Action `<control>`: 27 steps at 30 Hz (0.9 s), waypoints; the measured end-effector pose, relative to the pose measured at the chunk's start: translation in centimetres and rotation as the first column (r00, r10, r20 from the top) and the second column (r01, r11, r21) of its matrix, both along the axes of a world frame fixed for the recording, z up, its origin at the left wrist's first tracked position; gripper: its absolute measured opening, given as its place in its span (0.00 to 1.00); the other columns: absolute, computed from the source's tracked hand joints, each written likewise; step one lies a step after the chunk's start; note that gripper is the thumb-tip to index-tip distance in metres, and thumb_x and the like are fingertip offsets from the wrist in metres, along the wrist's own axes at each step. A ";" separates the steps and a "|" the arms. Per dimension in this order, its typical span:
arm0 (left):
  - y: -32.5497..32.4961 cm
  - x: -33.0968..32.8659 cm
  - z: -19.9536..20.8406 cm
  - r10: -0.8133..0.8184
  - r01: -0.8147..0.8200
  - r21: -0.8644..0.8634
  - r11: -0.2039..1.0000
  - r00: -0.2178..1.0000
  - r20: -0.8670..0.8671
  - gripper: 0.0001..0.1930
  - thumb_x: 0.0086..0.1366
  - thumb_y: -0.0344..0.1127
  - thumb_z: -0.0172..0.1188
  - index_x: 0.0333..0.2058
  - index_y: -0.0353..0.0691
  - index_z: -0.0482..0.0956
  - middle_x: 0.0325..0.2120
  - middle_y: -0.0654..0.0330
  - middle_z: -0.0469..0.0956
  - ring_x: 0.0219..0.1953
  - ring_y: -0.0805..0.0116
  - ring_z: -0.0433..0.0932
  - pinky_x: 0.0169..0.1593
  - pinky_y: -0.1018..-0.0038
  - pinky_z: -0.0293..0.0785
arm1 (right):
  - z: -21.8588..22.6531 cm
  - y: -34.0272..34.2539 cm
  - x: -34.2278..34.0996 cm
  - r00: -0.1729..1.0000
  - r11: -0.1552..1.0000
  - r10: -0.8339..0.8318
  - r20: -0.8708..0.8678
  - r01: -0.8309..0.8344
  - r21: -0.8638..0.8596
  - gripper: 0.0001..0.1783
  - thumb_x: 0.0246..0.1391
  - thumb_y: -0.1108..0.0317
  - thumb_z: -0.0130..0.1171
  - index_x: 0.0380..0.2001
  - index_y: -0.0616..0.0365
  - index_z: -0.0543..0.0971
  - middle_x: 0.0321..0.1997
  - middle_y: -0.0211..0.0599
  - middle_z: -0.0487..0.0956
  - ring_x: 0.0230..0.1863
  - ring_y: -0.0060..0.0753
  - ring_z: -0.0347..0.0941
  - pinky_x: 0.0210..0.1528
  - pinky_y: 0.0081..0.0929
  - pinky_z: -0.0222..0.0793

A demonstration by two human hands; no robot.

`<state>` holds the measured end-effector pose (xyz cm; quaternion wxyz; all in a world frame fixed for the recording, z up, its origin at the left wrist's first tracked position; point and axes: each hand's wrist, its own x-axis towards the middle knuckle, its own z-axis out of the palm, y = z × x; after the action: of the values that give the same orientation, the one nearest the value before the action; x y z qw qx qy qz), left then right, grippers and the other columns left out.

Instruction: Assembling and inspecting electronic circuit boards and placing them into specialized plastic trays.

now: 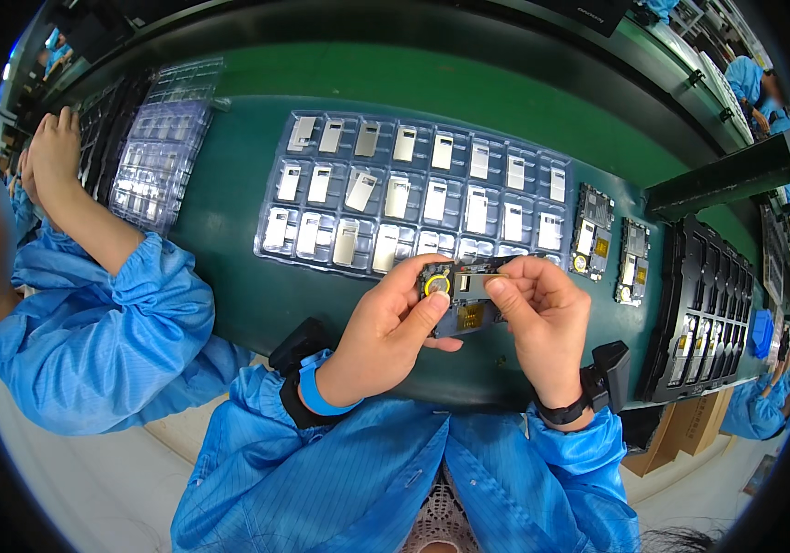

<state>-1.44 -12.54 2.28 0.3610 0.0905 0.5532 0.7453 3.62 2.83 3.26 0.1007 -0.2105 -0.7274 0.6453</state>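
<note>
My left hand (pixel 378 330) grips the left end of a small dark circuit board (pixel 470 317), its thumb near a round, yellow-rimmed coin cell (pixel 436 284). Thumb and fingers of my right hand (pixel 547 318) are closed at the board's upper right, pinching a thin silvery metal plate (pixel 478 285) that lies over the board. Fingers hide part of the plate and the board's right end. Just beyond my hands lies a clear plastic tray (pixel 270 251) with several similar metal plates, one per pocket.
Two more circuit boards (pixel 592 230) (pixel 633 263) lie on the green table (pixel 247 304), right of the tray. A black tray (pixel 690 304) holding boards stands farther right. At left, a co-worker's arm (pixel 105 226) reaches beside stacked clear trays (pixel 160 152). A dark beam (pixel 726 175) juts in at right.
</note>
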 end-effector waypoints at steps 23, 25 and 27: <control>-4.4 -2.3 1.2 0.197 -0.191 0.127 0.973 0.980 -0.030 0.16 0.65 0.32 0.43 0.51 0.35 0.58 0.41 0.59 0.70 0.41 0.72 0.73 0.37 0.73 0.78 | 1.7 -4.3 -5.3 0.976 0.974 0.165 -0.140 -0.139 0.178 0.07 0.45 0.75 0.60 0.29 0.66 0.75 0.21 0.31 0.76 0.23 0.14 0.69 0.26 0.13 0.67; -5.1 -2.6 0.8 0.231 -0.224 0.146 0.964 0.972 -0.033 0.16 0.65 0.33 0.44 0.50 0.35 0.59 0.41 0.58 0.70 0.41 0.70 0.73 0.37 0.71 0.79 | 1.8 -5.0 -6.1 0.975 0.971 0.184 -0.123 -0.161 0.176 0.07 0.45 0.75 0.60 0.29 0.67 0.75 0.22 0.31 0.76 0.23 0.14 0.69 0.27 0.13 0.67; -5.6 -3.0 0.7 0.252 -0.246 0.173 0.954 0.968 -0.012 0.16 0.65 0.33 0.44 0.50 0.35 0.59 0.41 0.59 0.70 0.41 0.71 0.73 0.37 0.71 0.78 | 2.1 -5.6 -6.7 0.975 0.966 0.199 -0.096 -0.179 0.187 0.07 0.45 0.75 0.60 0.29 0.67 0.75 0.22 0.32 0.76 0.23 0.14 0.69 0.27 0.13 0.68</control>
<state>-4.42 -18.16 2.94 0.2456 0.0632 0.5007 0.8276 -3.10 -2.78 5.37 0.0986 -0.0930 -0.7917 0.5957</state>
